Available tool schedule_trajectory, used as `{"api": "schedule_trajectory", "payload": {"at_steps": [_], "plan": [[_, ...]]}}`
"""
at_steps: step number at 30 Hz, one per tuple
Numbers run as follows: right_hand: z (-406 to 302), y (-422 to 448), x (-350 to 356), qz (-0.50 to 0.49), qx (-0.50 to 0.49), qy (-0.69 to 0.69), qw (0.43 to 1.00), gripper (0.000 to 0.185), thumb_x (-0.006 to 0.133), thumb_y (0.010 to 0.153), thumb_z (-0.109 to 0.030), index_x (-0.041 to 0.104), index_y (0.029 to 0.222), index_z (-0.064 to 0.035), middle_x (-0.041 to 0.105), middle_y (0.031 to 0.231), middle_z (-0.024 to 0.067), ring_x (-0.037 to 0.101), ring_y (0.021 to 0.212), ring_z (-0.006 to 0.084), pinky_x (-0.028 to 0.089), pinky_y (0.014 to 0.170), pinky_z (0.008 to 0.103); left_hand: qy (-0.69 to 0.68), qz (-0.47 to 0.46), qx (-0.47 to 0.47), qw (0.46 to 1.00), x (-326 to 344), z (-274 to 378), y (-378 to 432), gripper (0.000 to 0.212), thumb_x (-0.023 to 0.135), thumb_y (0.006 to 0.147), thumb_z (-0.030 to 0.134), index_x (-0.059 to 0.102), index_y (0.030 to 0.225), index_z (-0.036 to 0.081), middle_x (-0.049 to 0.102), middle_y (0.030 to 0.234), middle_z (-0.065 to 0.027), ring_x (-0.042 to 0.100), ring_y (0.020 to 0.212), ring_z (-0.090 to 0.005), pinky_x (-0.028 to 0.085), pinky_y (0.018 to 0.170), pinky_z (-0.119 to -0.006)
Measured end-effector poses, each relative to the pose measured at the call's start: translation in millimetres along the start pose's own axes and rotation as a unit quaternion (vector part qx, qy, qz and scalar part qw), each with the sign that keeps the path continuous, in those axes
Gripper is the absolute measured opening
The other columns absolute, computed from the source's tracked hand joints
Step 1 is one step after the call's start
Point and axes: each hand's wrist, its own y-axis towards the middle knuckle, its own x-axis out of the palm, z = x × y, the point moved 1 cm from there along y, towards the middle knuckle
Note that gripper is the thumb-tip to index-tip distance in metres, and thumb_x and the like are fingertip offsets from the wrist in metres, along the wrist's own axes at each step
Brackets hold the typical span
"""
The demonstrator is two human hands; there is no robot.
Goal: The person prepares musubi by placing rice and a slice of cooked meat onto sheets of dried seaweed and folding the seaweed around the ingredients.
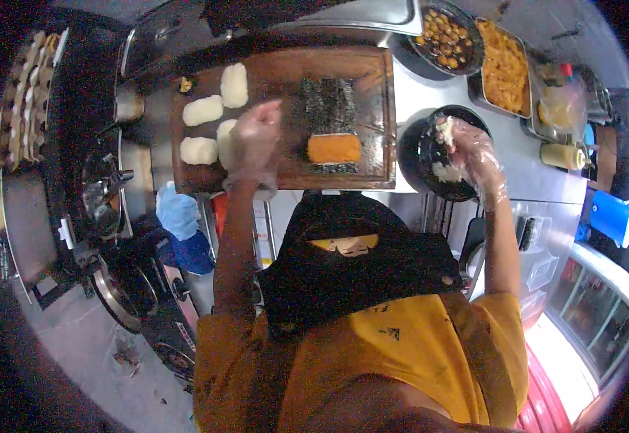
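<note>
My right hand (474, 154), in a clear plastic glove, is over a dark round bowl (425, 162) and grips a lump of white rice (445, 132). More rice lies in the bowl beneath it. My left hand (260, 130) is blurred above the wooden board (287, 65), beside several white rice blocks (202, 111); whether it holds anything cannot be told. Between the hands, a dark nori sheet (329, 103) lies on the board, with an orange block (334, 149) on its nearer part. A thin white edge shows around the orange block.
Beyond the bowl stand a pan of small round pieces in dark liquid (447, 40) and a metal tray of orange food (504, 67). A squeeze bottle (563, 157) is at the right. Metal trays border the board's far side. A blue cloth (178, 211) hangs left of me.
</note>
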Motion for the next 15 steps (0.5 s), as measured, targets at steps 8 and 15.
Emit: {"api": "schedule_trajectory", "payload": {"at_steps": [8,15], "plan": [[-34,71,131,-0.033,-0.119,-0.338,0.933,0.036,0.066,0.088,-0.033,0.067,0.108,-0.0038,0.068,0.102,0.0108,0.064,0.095,0.0205,0.048,0.084,0.0322,0.280,-0.082,0.280,0.914,44,17,36,0.023,0.061,0.085,0.027,0.071,0.101,0.015,0.066,0.103,-0.0060,0.063,0.094,-0.0261,0.050,0.084,-0.040],[9,123,165,-0.006,-0.196,-0.484,0.853,0.035,0.060,0.089,-0.040,0.067,0.096,-0.0059,0.066,0.089,0.0211,0.064,0.085,0.0363,0.049,0.071,0.0463,0.118,-0.017,0.197,0.973,36,-3,55,0.033,0.065,0.081,0.017,0.064,0.113,0.013,0.069,0.095,-0.0109,0.065,0.083,-0.0306,0.051,0.074,-0.041]]}}
